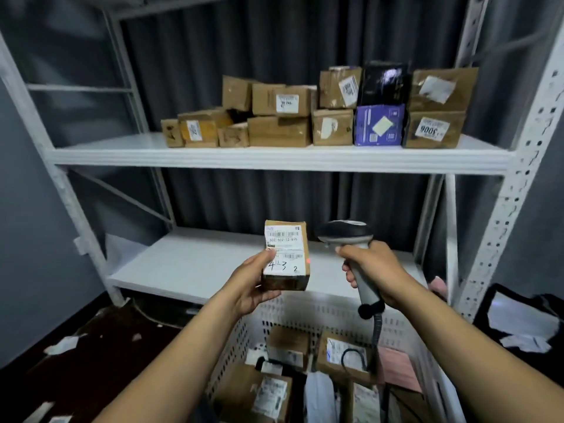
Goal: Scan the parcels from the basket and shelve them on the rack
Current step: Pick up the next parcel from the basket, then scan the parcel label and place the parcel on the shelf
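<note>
A labelled cardboard parcel point(286, 260) is held upright by the left hand point(253, 283), thumb across its label; a barcode scanner point(351, 254) is gripped by the right hand point(374, 274) just beside it.

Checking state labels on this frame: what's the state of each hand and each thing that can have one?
left hand, grips the small parcel
small parcel, held upright above the basket, label facing the camera, not on the rack
right hand, grips the scanner by its handle
scanner, held up, head beside the parcel
basket, holds several more parcels
upper shelf, stacked with parcels
</note>
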The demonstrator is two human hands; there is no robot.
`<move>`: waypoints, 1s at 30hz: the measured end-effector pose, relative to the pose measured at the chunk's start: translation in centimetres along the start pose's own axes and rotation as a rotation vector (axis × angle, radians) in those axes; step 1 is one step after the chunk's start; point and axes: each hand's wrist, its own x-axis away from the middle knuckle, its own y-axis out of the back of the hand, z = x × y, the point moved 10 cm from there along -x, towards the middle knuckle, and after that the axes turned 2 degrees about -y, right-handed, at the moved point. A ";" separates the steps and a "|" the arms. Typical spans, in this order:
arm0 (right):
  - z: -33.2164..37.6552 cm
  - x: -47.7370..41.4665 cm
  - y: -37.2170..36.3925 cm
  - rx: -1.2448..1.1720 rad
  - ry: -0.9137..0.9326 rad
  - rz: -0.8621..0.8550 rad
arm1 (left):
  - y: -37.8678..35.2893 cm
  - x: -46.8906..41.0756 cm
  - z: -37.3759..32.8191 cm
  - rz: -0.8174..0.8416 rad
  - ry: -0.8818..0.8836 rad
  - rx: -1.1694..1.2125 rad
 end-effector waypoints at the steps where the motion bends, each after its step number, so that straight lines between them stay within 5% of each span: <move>1: 1.3 0.0 -0.4 0.001 0.014 -0.003 | -0.1 0.4 -1.3 0.002 0.002 0.013; 7: 9.7 -0.6 -1.8 0.120 0.144 -0.041 | -0.3 1.3 -10.6 0.035 -0.122 -0.001; 15: 17.5 -7.3 -2.9 0.156 0.244 -0.095 | 2.8 -2.9 -21.4 -0.153 -0.328 0.020; 30: 26.2 -17.1 -2.4 0.134 0.311 -0.119 | 1.6 -13.8 -34.4 -0.225 -0.392 0.047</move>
